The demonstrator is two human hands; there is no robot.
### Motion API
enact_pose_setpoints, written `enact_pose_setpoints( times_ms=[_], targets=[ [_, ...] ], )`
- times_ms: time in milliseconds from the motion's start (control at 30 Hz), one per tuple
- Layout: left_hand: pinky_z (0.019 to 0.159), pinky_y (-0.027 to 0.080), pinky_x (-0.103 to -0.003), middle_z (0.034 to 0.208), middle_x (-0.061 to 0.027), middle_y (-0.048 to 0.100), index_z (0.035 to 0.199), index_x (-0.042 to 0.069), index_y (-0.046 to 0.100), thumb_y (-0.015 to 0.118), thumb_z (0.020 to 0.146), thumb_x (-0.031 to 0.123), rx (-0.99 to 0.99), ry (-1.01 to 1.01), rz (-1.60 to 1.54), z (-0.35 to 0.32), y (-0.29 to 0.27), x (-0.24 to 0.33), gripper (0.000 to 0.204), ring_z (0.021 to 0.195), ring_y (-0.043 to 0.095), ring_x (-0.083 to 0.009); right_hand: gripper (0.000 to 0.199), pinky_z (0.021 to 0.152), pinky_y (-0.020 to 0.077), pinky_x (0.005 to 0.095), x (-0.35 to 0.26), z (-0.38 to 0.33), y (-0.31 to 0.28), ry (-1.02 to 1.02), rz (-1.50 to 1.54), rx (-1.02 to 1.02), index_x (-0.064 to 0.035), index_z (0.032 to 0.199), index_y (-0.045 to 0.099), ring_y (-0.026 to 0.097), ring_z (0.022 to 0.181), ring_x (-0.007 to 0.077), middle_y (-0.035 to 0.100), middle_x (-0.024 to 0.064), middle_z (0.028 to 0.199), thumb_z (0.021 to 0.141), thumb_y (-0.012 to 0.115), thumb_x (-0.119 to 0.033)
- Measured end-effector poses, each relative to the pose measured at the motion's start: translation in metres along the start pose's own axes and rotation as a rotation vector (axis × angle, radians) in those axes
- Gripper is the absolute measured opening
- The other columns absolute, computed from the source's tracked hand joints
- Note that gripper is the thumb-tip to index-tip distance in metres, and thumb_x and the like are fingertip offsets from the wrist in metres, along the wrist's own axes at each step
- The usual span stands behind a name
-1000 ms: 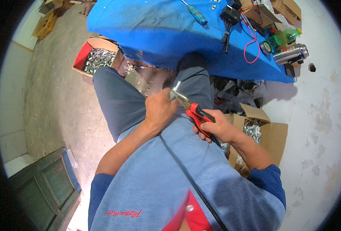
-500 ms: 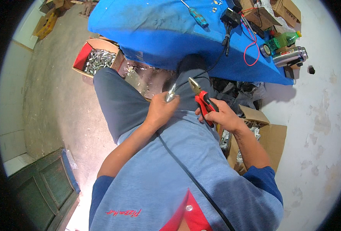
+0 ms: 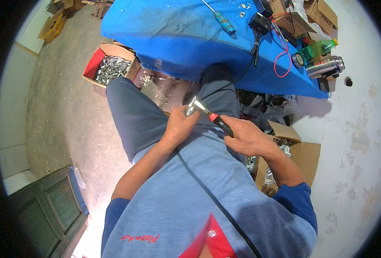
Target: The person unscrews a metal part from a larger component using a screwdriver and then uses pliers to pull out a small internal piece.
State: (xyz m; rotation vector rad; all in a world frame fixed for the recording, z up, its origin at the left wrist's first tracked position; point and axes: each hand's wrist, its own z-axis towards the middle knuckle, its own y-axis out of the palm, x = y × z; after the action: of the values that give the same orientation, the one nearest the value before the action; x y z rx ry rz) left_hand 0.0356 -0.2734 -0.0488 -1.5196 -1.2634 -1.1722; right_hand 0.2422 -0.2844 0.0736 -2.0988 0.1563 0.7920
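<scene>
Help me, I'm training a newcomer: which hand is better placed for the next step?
Probably the right hand: it holds red-and-black metal pliers at the small silvery metal piece; the left hand grips that piece.

This looks like a makeshift workshop: a screwdriver [image 3: 225,23] lies on a blue-covered bench [image 3: 177,32], and red-and-black pliers [image 3: 215,118] are in use. 2 open cartons [image 3: 307,155] hold heaps of small silvery parts [image 3: 113,69], pale scraps [image 3: 148,78] litter the floor [image 3: 76,107] below the bench, and the whitish wall [image 3: 354,172] is stained and flaking.
</scene>
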Motion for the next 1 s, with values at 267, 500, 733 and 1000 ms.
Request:
enact_pose_setpoints(
  times_ms=[267, 500, 733, 1000],
  targets=[
    [0.058, 0.046, -0.036, 0.061, -0.0145, 0.060, 0.083, -0.008, 0.065, 0.063, 0.084, 0.022, 0.050, 0.003, 0.108, -0.003, 0.000, 0.005, 0.030, 0.061, 0.056, -0.0131, 0.046, 0.084, 0.0456, 0.0533, -0.013, 0.005, -0.006, 0.062, -0.093, -0.051, 0.0024, 0.119, 0.051, 0.058, 0.097, 0.0469, 0.062, 0.0294, 0.101, 0.078, 0.053, -0.019],
    [0.058, 0.046, -0.037, 0.061, -0.0162, 0.059, 0.083, -0.007, 0.065, 0.062, 0.085, 0.024, 0.051, 0.007, 0.137, 0.000, -0.004, -0.001, 0.031, 0.060, 0.057, -0.0148, 0.041, 0.082, 0.0465, 0.0512, -0.014, 0.011, -0.003, 0.041, -0.001, -0.056, 0.0042, 0.114, 0.053, 0.059, 0.093, 0.0461, 0.063, 0.0288, 0.094, 0.078, 0.052, -0.014],
    [0.063, 0.048, -0.032, 0.073, -0.0081, 0.068, 0.095, -0.003, 0.071, 0.059, 0.089, 0.016, 0.010, 0.023, 0.030, -0.005, -0.004, 0.013, 0.024, 0.068, 0.059, -0.0111, 0.041, 0.051, 0.0483, 0.0313, 0.012, 0.018, 0.004, 0.140, 0.897, -0.316, 0.0020, 0.114, 0.057, 0.062, 0.062, 0.0179, 0.064, 0.0131, 0.081, 0.075, 0.053, -0.009],
    [0.055, 0.040, -0.024, 0.072, 0.0054, 0.061, 0.095, 0.002, 0.073, 0.059, 0.092, 0.014, -0.118, 0.157, -0.225, -0.010, -0.004, 0.016, 0.018, 0.064, 0.050, -0.0035, 0.062, 0.041, 0.0511, 0.0322, 0.049, 0.017, 0.027, 0.045, 1.723, -0.649, 0.0112, 0.128, 0.050, 0.065, 0.068, 0.0271, 0.061, 0.0226, 0.093, 0.070, 0.058, -0.011]
  ],
)
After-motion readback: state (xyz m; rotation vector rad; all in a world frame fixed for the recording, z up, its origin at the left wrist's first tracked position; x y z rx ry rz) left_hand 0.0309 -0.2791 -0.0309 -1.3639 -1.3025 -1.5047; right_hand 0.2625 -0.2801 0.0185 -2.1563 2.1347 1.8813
